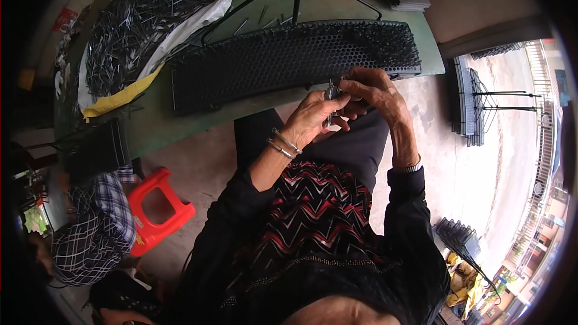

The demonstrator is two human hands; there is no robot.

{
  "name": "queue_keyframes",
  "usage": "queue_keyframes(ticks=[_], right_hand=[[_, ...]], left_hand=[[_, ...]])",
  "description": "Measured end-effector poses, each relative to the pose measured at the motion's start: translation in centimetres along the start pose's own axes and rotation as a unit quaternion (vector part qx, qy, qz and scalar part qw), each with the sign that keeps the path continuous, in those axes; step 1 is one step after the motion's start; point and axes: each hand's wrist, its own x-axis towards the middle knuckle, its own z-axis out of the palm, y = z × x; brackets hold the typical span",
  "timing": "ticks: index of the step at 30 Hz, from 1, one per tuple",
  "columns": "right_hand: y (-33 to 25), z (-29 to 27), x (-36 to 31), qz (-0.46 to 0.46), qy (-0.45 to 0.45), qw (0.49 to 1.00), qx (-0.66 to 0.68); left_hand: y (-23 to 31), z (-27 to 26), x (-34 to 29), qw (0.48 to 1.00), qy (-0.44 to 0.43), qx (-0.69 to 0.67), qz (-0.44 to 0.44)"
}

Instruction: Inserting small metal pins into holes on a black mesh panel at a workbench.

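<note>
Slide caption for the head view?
Left hand and right hand handling thin shiny pieces beside a black perforated panel on a green table.

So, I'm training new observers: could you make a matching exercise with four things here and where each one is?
1. long black panel with round holes
2. red plastic stool
3. open white sack with a yellow edge
4. small bunch of thin shiny pieces

A. on the floor, at left
B. at the left hand and right hand
C. on the green table, just beyond the hands
D. at upper left, heaped with thin dark pieces

Pairs: 1-C, 2-A, 3-D, 4-B
</note>
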Motion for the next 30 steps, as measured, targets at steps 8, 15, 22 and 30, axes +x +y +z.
queue_keyframes(ticks=[8,15,22,30], right_hand=[[0.3,-0.2,-0.1,0.000,-0.030,0.999,0.022],[0.2,0.2,-0.5,-0.089,0.142,0.986,0.016],[2.5,2.8,-1.5,-0.405,0.245,0.789,-0.393],[2.9,2.9,-2.7,-0.198,0.249,0.947,-0.034]], left_hand=[[0.9,0.0,-0.1,0.998,-0.026,0.013,-0.048],[0.9,-0.4,0.8,0.992,-0.022,-0.124,0.017],[0.8,-1.0,2.2,0.989,0.067,-0.128,0.038],[1.2,1.5,1.6,0.986,0.136,-0.087,0.031]])
